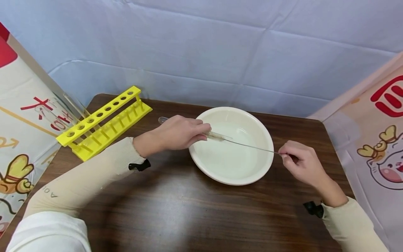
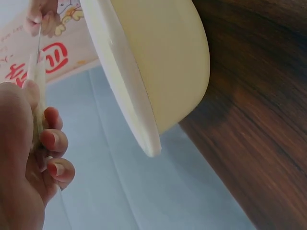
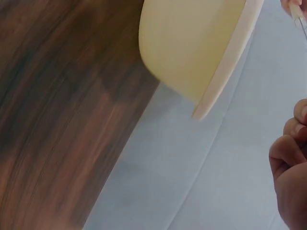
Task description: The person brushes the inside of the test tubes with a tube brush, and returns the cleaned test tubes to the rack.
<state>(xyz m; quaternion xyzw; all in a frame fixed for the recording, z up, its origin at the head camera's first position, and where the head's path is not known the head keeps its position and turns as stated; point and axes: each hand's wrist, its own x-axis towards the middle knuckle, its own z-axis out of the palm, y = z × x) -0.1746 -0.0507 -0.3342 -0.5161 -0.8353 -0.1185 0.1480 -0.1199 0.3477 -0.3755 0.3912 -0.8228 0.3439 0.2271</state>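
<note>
In the head view my left hand [image 1: 176, 133] grips a clear glass test tube [image 1: 162, 120], its rounded end poking out to the left behind the hand. The open end points right, over a white basin [image 1: 233, 166]. Pale bristles of a test tube brush [image 1: 248, 145] show inside the tube near its mouth. My right hand [image 1: 302, 161], just right of the basin, pinches the far end of the brush's thin twisted wire handle. The left wrist view shows the left fingers [image 2: 55, 141] curled round the tube. In the right wrist view the right hand [image 3: 292, 167] is partly cut off.
A yellow test tube rack [image 1: 118, 126] stands at the back left of the dark wooden table [image 1: 176, 217], with clear glass tubes [image 1: 75, 105] leaning in its left holes. Pale blue cloth [image 1: 189, 52] hangs behind the table, and printed panels [image 1: 377, 147] flank it.
</note>
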